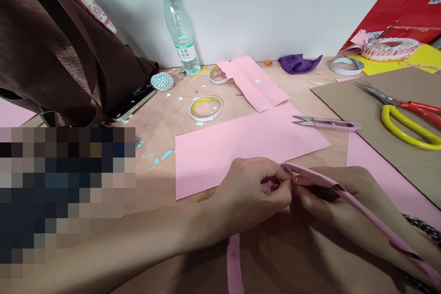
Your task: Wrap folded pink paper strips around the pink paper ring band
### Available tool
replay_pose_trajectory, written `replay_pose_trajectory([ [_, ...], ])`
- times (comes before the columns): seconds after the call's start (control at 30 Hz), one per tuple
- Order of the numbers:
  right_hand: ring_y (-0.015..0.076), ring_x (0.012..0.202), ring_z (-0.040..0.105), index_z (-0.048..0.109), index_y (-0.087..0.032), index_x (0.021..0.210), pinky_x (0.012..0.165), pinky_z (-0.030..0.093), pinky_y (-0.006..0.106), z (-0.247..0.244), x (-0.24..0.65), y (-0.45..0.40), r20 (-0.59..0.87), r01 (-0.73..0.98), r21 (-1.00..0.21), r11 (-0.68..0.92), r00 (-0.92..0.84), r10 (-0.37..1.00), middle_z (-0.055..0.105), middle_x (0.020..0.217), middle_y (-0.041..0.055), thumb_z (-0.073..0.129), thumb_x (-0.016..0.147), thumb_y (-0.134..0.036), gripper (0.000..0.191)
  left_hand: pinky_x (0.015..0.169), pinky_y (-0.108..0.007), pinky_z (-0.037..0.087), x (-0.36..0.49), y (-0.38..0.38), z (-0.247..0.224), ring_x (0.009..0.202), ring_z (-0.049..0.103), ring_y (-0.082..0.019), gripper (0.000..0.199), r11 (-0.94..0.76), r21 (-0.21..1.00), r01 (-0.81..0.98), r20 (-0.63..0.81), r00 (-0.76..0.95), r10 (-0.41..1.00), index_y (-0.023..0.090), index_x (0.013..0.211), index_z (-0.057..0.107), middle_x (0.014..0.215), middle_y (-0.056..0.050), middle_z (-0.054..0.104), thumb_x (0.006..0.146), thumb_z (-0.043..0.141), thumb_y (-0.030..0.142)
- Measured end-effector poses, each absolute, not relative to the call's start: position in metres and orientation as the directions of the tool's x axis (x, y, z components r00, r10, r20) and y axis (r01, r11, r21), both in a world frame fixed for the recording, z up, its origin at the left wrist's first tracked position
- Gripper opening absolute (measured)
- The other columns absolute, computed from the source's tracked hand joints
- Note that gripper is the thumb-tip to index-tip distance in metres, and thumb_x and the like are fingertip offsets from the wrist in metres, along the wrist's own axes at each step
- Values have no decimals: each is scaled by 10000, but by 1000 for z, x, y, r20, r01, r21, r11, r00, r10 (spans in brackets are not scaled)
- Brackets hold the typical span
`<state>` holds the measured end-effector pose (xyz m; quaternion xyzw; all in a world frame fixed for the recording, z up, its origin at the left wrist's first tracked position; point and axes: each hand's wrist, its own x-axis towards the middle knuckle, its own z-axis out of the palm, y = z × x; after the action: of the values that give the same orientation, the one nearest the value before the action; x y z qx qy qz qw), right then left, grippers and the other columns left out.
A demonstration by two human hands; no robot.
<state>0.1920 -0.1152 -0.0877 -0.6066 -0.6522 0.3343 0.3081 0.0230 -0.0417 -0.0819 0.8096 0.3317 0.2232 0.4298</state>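
**Pinch on a long narrow pink paper strip (pixel 365 211), flat sheets lying beyond**

The strip is creased lengthwise and held at the near middle of the scene. One part runs right and toward the viewer, and a loose tail hangs down near the left forearm. The left hand (pixel 251 193) and right hand (pixel 330 197) are close together, fingertips pinching the strip at one spot; the exact grip is partly hidden by the fingers. So far, this strip is folded along its length, but its ends are not joined.

Just beyond the hands lies a flat rectangular pink paper sheet (pixel 241 156), with no folds visible. Farther on is a creased pink paper sheet (pixel 255 82). Pink-handled metal thread snips (pixel 325 123) lie just right of the flat sheet, and red-and-yellow-handled steel scissors (pixel 406 117) rest on a brown cardboard sheet (pixel 358 101) at right. A finished-looking pink-and-white pleated paper ring (pixel 391 49) sits far right.

On the paper-covered table (pixel 334 156), a narrow yellow-cored tape roll (pixel 206 108) lies left of the creased sheet. Farther left are a green-and-white twine ball (pixel 162 81) and a clear plastic water bottle (pixel 179 27) with a teal cap. A crumpled purple cloth (pixel 299 63) lies far right of center, and a dark brown fabric bag (pixel 62 41) slumps at far left.
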Motion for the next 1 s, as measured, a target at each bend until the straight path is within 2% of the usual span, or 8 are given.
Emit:
replay_pose_trajectory([
  [0.27,164,553,496,562,-197,575,473,405,236,-81,191,-113,-25,508,-861,11,-64,998,490,546,8,542,843,-325,297,625,-177,471,21,-42,-82,653,638,-101,139,-383,882,275,104,679,726,151,769,729,749,-7,720,739,596,127],
  [0.37,156,560,485,591,-195,626,472,388,230,-80,191,-113,-41,485,-875,3,-81,996,521,584,8,525,852,-318,266,622,-170,467,21,-42,-83,659,640,-99,129,-399,878,263,124,680,723,153,767,723,758,-7,724,735,603,116],
  [0.6,113,543,398,504,-174,627,471,334,204,-82,194,-111,-58,450,-893,6,-129,990,459,588,-14,521,888,-328,303,643,-174,455,21,-42,-83,639,611,-86,116,-423,862,280,128,687,716,161,704,667,735,9,709,786,587,179],
  [0.73,130,600,455,559,-174,691,487,360,204,-90,201,-114,-92,544,-839,13,-165,982,510,637,0,507,910,-369,298,671,-186,460,18,-42,-84,732,639,-111,59,-361,891,275,71,701,710,162,708,627,812,2,719,750,585,152],
  [0.8,117,536,435,532,-173,629,436,316,202,-95,206,-117,-19,649,-758,64,-119,993,477,575,-5,508,916,-371,350,682,-192,461,18,-43,-84,753,645,-118,60,-336,906,257,66,698,713,162,701,607,828,-5,722,746,571,146],
  [0.87,108,470,411,507,-177,557,407,290,211,-97,211,-119,155,717,-672,185,-108,982,443,510,-6,525,913,-365,403,682,-195,458,17,-42,-84,751,639,-118,66,-326,912,248,64,700,711,164,695,595,842,-7,725,743,557,140],
  [0.93,114,449,432,532,-193,533,425,337,221,-96,213,-120,289,721,-614,322,-174,941,457,484,-2,544,901,-353,402,645,-190,443,17,-42,-85,698,616,-107,62,-347,902,256,73,702,708,164,686,594,805,-4,716,728,560,134],
  [1.0,119,443,459,586,-217,572,449,390,226,-92,211,-118,324,697,-594,401,-248,913,497,493,-3,528,907,-328,357,594,-182,418,17,-42,-85,622,576,-91,58,-389,881,270,100,697,710,160,674,603,719,4,684,724,576,148],
])
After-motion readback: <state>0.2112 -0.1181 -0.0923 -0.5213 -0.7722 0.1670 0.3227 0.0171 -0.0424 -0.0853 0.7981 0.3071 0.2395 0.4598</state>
